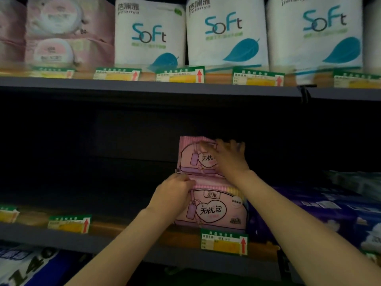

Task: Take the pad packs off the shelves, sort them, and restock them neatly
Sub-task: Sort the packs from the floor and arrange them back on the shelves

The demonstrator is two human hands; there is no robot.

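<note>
Middle shelf (pixel 127 234) | upper pink pack (pixel 191 159) stacked on lower pink pack (pixel 218 211), long axes sideways | our right hand (pixel 226 157) curls over upper pack's top-right edge, nearer | left hand (pixel 175 193) pinches the seam between packs.

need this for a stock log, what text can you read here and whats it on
"SoFt" and "jielanya": white tissue packs, top shelf
"无忧包" and "舒莱": lower pink pad pack
"无忧", rest hidden by the right hand: upper pink pad pack; the left hand is at its lower edge
"140": blue pack, bottom left
"80": pink wipes pack
Price tags: too blurred
</note>
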